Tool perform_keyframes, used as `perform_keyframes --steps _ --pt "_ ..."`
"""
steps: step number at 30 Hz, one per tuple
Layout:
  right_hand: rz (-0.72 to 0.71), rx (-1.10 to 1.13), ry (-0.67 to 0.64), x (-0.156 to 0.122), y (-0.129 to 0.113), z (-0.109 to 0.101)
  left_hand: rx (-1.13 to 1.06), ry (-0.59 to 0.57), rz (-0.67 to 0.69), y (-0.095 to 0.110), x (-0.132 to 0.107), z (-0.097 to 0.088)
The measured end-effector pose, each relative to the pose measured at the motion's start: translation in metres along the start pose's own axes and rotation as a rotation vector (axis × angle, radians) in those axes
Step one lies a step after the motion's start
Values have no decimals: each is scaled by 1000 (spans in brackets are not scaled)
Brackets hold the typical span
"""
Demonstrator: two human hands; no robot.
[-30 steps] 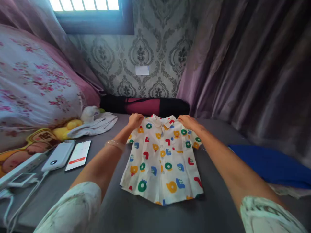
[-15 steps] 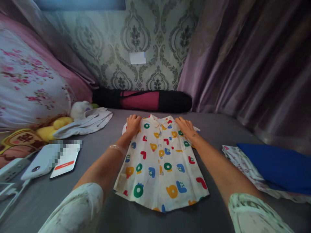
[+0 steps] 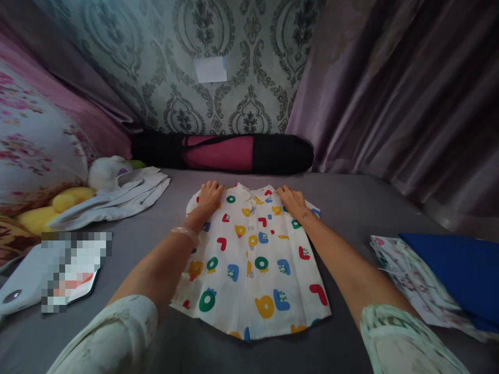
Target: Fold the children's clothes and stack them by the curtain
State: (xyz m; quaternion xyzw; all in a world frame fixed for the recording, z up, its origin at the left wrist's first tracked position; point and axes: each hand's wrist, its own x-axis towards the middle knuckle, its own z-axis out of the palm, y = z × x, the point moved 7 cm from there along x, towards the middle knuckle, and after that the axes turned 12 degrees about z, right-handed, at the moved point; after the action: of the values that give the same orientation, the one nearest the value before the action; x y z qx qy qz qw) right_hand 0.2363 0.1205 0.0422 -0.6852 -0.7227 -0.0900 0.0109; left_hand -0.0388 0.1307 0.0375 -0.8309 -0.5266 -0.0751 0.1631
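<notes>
A small white shirt [image 3: 253, 259] with coloured shapes lies flat, front up, on the grey bed sheet [image 3: 351, 202], collar away from me. My left hand [image 3: 209, 196] rests flat on its left shoulder, fingers stretched out. My right hand [image 3: 292, 200] lies flat on the right shoulder, fingers also out. Neither hand holds anything. A clear bangle sits on my left wrist.
A black and pink roll [image 3: 222, 152] lies along the wall behind the shirt. White folded cloth [image 3: 117, 195] and a yellow plush toy [image 3: 50, 208] sit left, with a power bank [image 3: 19, 285] nearer me. Blue cloth [image 3: 460, 270] on patterned fabric [image 3: 405, 280] lies right.
My view has tilted down and moved closer. Both hands have settled from the collar edges onto the shirt's shoulders and spread flat.
</notes>
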Motion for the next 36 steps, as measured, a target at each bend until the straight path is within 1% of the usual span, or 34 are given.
perform_keyframes --steps 3,7,11,13,16,18,21,23,24,26,28,29,30,31,33,34,35,36 --pt "8 86 -40 7 3 6 -102 -86 -46 -7 5 12" --pt "55 228 -126 25 5 7 -233 -170 -104 -13 16 17" --pt "144 332 -269 43 2 15 -346 -225 -138 -5 33 18" --pt "182 386 -300 49 1 19 -415 -239 -161 1 40 19" --pt "182 428 -262 51 -1 23 -512 -250 -190 6 44 22" --pt "160 425 -192 48 -4 22 -537 -227 -180 8 44 24" --pt "106 352 -40 39 -10 15 -456 -95 -109 13 41 20" --pt "79 279 13 33 -15 12 -357 -12 -68 19 37 16" --pt "71 253 16 31 -17 13 -316 4 -59 21 35 14" --pt "66 242 -10 29 -14 14 -279 -26 -65 20 32 14" --pt "88 274 -63 29 -2 16 -283 -114 -98 11 27 15" --pt "108 294 -101 30 7 17 -292 -165 -119 3 24 16" --pt "131 314 -146 31 17 18 -291 -215 -149 -8 19 16" --pt "151 334 -195 31 29 20 -299 -239 -142 -18 16 14" --pt "186 376 -288 29 53 23 -291 -284 -218 -47 4 11" --pt "210 400 -327 27 66 25 -317 -329 -206 -58 -2 12" --pt "242 419 -356 24 78 27 -339 -372 -245 -71 -10 14" --pt "280 438 -375 20 90 28 -363 -379 -292 -84 -18 14"
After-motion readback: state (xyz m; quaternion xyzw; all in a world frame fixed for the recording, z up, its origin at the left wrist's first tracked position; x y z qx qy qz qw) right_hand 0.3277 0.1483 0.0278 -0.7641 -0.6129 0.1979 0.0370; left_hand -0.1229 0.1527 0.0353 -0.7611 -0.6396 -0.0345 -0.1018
